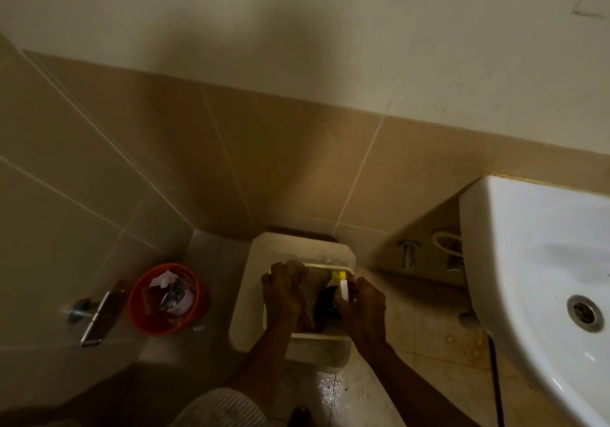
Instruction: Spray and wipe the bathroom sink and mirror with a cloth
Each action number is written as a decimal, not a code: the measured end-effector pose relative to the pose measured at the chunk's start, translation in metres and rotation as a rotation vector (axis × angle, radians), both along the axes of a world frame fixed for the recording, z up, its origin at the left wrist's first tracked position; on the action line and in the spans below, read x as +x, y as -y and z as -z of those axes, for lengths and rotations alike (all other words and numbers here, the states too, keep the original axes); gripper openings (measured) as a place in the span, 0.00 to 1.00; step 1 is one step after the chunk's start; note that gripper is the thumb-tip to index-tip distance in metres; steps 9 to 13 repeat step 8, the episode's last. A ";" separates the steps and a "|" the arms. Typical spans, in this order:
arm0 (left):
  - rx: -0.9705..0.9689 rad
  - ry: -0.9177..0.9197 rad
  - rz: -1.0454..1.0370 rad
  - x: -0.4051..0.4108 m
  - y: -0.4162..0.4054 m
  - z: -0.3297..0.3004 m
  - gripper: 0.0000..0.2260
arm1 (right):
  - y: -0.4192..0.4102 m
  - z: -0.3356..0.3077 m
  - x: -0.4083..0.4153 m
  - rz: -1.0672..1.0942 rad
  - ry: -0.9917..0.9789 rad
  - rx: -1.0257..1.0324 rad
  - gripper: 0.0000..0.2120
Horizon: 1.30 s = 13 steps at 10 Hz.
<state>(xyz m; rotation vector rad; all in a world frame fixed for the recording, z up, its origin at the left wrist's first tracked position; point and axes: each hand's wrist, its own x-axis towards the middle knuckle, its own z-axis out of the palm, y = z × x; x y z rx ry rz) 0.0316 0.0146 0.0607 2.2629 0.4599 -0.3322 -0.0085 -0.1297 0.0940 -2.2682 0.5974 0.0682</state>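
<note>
1. Dim bathroom corner, seen from above: cream painted wall [297, 23] across the top, meeting a band of tan wall tiles [165, 149] with pale grout lines below.
2. White ceramic sink [541, 261] fixed to the wall at the right edge, basin open to view, round metal drain [585, 313] near the right border. Thin dark cord [495, 377] hanging beneath its lower edge.
3. Tiled floor [425, 344] below the sink, wet and glossy in patches, with a bright reflection near the bottom centre.
4. Pale squarish stool or stand [251, 297] set in the corner on the floor, between the sink and an orange bin.
5. Shallow white tray [317, 335] resting on top of that stand, holding a dark bundle [325, 304], too dim to identify.
6. Orange bin [165, 297] at the left, on the floor, filled with crumpled paper and wrappers.
7. Metal door latch [95, 317] on the tiled surface at the far left, just beside the bin.
8. Metal pipe stub [409, 255] and a white hose loop [445, 238] on the wall under the sink.
9. Left hand [285, 294] reaching into the tray, fingers curled at its far left corner; whether grasping anything, cannot tell.
10. Right hand [361, 304] grasping a white spray bottle [343, 289] with a yellow top, held over the right side of the tray.
</note>
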 end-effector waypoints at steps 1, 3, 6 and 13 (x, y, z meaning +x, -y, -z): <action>0.059 -0.010 0.114 -0.002 -0.002 0.006 0.17 | -0.005 0.005 0.007 -0.009 -0.030 0.001 0.11; 0.109 -0.053 0.290 -0.013 -0.010 0.014 0.18 | -0.008 -0.006 0.012 -0.085 -0.140 -0.166 0.23; 0.419 0.294 0.385 -0.014 -0.026 -0.062 0.28 | -0.020 -0.086 0.038 -0.438 0.054 -0.369 0.30; 0.469 0.600 0.253 0.032 -0.045 -0.185 0.27 | -0.032 -0.188 0.072 -0.483 0.402 -0.415 0.31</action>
